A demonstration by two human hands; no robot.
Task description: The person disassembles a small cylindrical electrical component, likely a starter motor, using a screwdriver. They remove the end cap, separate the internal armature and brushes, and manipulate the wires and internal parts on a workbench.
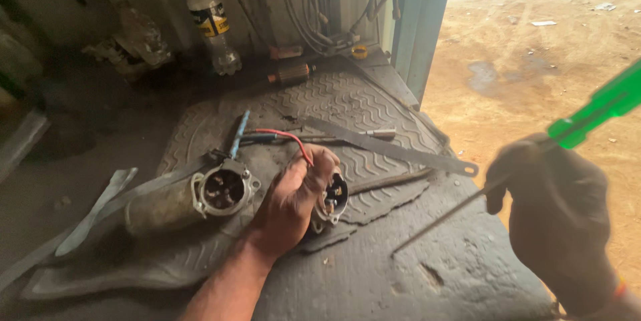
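My left hand (294, 197) grips a small round metal motor end part (334, 197) with a red wire (290, 138) running up from it, held just above the grey ribbed rubber mat (374, 104). Left of that hand lies a cylindrical motor housing (190, 201) with its open end facing me. My right hand (557, 217), dark with grease, holds a screwdriver by its green handle (601, 107); its long thin shaft (447, 214) slants down left and its tip rests on the mat, right of the left hand.
A long flat metal strip (394, 151) lies across the mat behind my hands. A copper-wound armature (290, 74), a plastic bottle (210, 21) and hanging cables stand at the back. A blue post (420, 21) borders sandy ground at right.
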